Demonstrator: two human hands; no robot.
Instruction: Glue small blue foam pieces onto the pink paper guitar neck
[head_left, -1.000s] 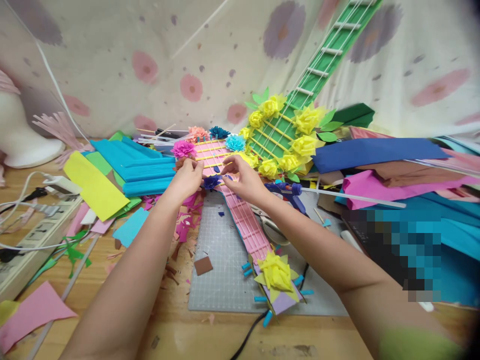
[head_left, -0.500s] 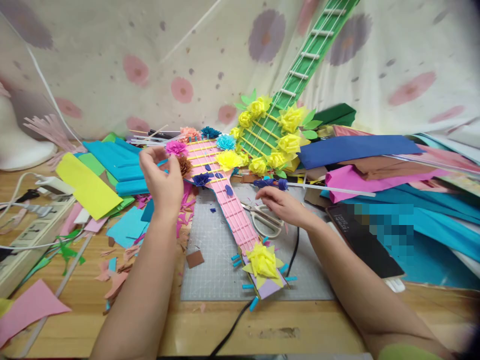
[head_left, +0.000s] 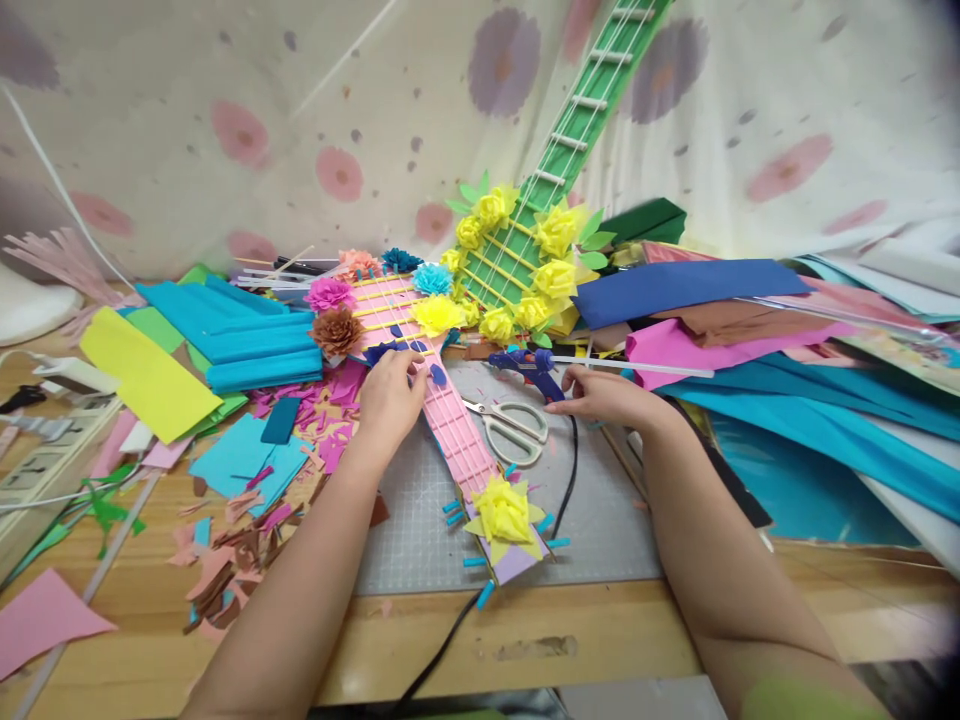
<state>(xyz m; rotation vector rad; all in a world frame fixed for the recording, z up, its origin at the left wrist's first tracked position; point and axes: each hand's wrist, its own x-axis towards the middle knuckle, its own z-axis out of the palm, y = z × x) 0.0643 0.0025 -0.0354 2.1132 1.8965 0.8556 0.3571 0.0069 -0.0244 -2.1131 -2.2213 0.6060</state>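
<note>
A small pink paper guitar (head_left: pixel 461 435) lies on the grey cutting mat, trimmed with paper flowers, yellow crosspieces and white strings. My left hand (head_left: pixel 391 395) rests over its body, thumb and fingertips pinched together by a dark blue paper flower (head_left: pixel 384 350); what is between them is hidden. Loose dark blue paper petals (head_left: pixel 437 375) lie close to those fingertips. To the right, the fingers of my right hand (head_left: pixel 600 395) are closed on the handle end of a blue glue gun (head_left: pixel 529 364). Grey-handled scissors (head_left: pixel 514 430) lie between the guitar neck and this hand.
A green paper guitar (head_left: pixel 517 250) with yellow flowers leans against the flowered curtain. Folded coloured paper (head_left: pixel 690 290) is piled at right, with blue sheets (head_left: pixel 232 330) at left. Paper scraps (head_left: pixel 232 570) and a power strip (head_left: pixel 60 450) lie left; a black cord (head_left: pixel 442 650) crosses the front edge.
My left hand has come down and right, from beside the brown flower to the dark blue one. My right hand has reached the glue gun and closed on its handle. The view has shifted slightly.
</note>
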